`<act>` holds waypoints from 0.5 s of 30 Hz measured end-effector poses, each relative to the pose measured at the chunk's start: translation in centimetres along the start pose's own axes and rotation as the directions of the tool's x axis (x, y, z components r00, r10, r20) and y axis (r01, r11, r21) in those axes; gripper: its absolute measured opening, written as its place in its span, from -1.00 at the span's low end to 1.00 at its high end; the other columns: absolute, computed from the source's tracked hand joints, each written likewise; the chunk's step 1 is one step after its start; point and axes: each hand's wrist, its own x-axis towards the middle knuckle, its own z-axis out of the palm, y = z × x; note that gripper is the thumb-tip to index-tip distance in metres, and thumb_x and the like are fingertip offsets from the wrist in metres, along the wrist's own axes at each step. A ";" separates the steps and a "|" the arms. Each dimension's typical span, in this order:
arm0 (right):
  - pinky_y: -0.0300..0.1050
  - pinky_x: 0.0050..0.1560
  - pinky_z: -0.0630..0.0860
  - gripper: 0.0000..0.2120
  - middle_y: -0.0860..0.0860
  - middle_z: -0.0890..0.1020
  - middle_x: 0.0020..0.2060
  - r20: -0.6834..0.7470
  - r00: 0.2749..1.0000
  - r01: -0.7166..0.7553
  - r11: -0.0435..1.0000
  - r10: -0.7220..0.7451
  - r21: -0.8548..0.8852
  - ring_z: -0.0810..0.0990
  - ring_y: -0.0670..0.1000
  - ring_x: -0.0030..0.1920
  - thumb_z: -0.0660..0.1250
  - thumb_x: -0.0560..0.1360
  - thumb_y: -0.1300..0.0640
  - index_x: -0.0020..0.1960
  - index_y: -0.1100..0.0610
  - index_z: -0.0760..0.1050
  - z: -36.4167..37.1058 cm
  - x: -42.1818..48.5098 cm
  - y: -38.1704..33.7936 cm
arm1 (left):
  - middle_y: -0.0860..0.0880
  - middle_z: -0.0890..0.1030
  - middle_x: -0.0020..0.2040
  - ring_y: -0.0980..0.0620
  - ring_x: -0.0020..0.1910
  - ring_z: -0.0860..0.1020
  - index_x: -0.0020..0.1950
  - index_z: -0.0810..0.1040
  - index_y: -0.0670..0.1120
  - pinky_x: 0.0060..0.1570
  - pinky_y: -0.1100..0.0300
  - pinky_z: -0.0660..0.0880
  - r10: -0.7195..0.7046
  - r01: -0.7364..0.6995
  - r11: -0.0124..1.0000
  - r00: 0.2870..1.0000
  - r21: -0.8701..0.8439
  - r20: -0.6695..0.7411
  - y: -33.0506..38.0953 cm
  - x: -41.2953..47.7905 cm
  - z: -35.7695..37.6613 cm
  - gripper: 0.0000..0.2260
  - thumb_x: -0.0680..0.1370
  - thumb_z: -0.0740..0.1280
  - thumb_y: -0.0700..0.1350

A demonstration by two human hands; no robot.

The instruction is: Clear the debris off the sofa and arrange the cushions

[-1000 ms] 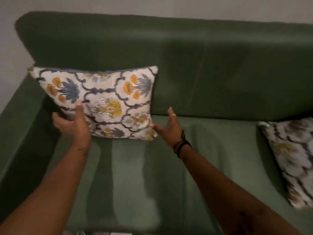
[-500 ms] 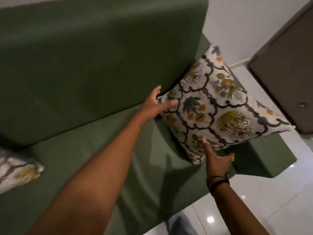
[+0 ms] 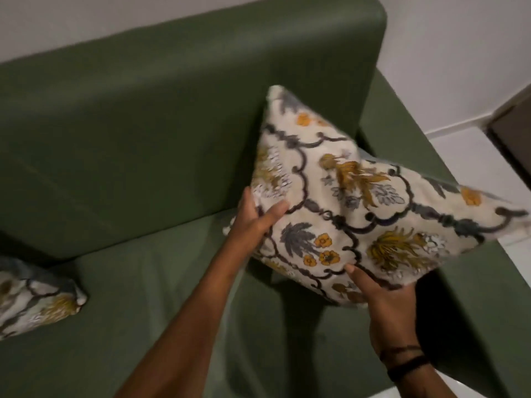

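Both hands on the cushion (image 3: pixel 359 202) at the sofa's (image 3: pixel 149 116) right end; left hand (image 3: pixel 255 222) closed on its left edge, thumb across the front; right hand (image 3: pixel 385 305) grips the lower corner from beneath, thumb pressed on the fabric; cushion held tilted, lifted above the seat, top corner near the backrest; second cushion (image 3: pixel 34 300) lies flat on the seat, far left.
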 end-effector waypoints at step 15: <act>0.11 0.47 0.38 -0.20 0.18 0.40 0.49 0.310 0.925 0.359 0.767 -0.217 -0.533 0.40 0.15 0.48 0.60 0.40 0.13 0.53 0.22 0.32 10.4 -2.3 -6.1 | -0.03 0.19 0.57 0.08 0.52 0.23 0.57 -0.03 -0.06 0.42 0.24 0.21 -0.133 0.195 0.978 0.864 0.078 -0.486 -1.2 -11.7 -12.6 0.11 0.25 0.54 0.29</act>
